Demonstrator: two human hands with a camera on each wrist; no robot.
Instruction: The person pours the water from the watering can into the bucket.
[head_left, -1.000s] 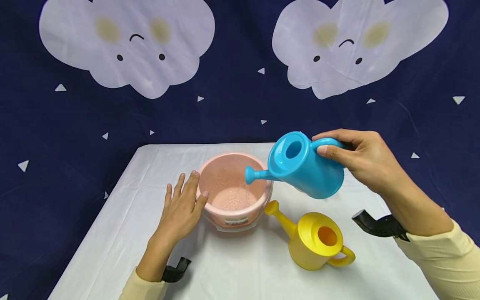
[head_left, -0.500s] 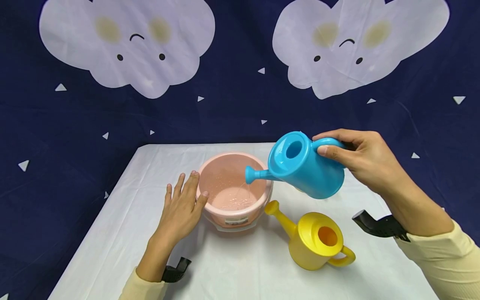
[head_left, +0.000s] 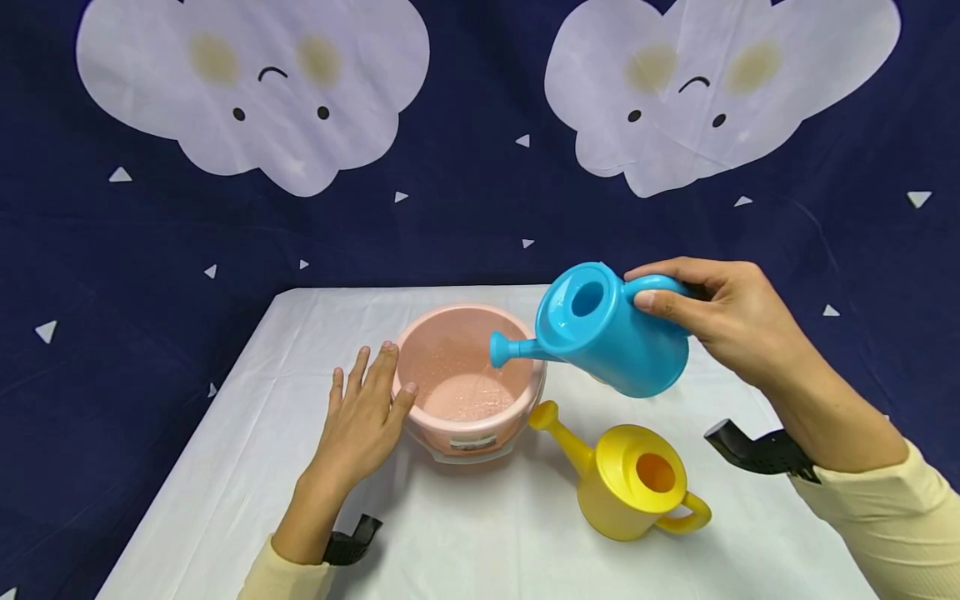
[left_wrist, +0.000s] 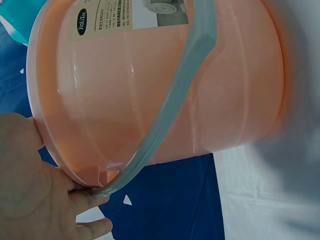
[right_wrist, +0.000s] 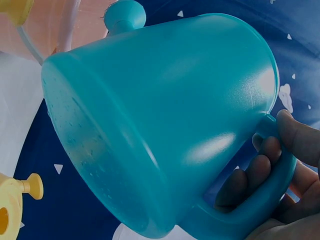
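Observation:
My right hand (head_left: 738,321) grips the handle of a blue watering can (head_left: 637,350), tilted in the air with its spout over a pink bucket (head_left: 457,429). Thin, faint water falls from the spout into the bucket, where shallow water ripples. In the right wrist view, fingers curl round the handle of the blue can (right_wrist: 170,110), and droplets cling to its base. My left hand (head_left: 360,421) touches the bucket's left rim with fingers extended. The left wrist view shows it against the rim beside the bucket's grey handle (left_wrist: 165,115).
A yellow watering can (head_left: 626,487) stands on the white-covered table (head_left: 465,533) in front of the bucket, its spout close to the bucket's side. Behind the table hangs a dark blue cloth (head_left: 480,217) with clouds. A pale object under the blue can is mostly hidden.
Both hands, the blue watering can and the bucket hold their places. The falling water looks thinner than a second ago, and the ripples in the bucket have shifted.

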